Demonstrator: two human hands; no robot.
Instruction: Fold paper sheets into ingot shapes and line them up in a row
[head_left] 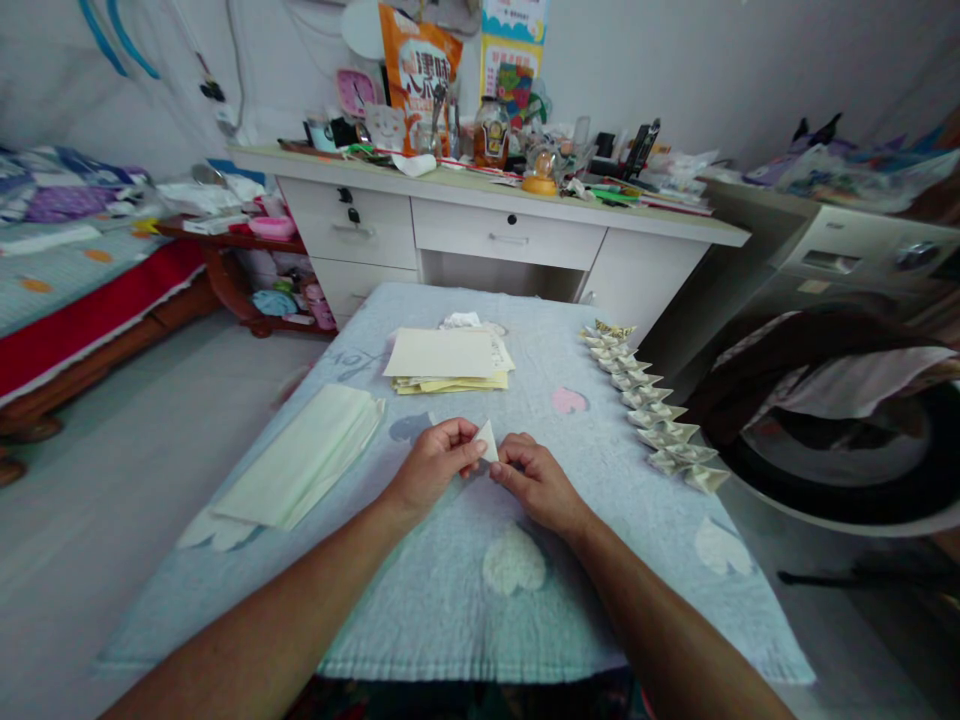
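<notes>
Between my two hands, over the middle of the cloth-covered table, is a small folded piece of white paper [488, 441] with a pointed top. My left hand [442, 455] pinches its left side between thumb and fingers. At its lower right corner, my right hand [534, 477] grips with thumb and forefinger. Beyond the hands lies a stack of cream and yellow paper sheets [442, 353]. To the left rests a pile of pale folded sheets [307, 460]. A row of folded paper pieces [651, 410] with pointed tips runs along the table's right side.
The table wears a light blue cloth [420, 620] with heart patterns. A white desk [510, 230] crowded with jars and bags stands behind it. On the right is a washing machine [862, 260] with laundry hanging from its open door. A bed [82, 270] is at the left.
</notes>
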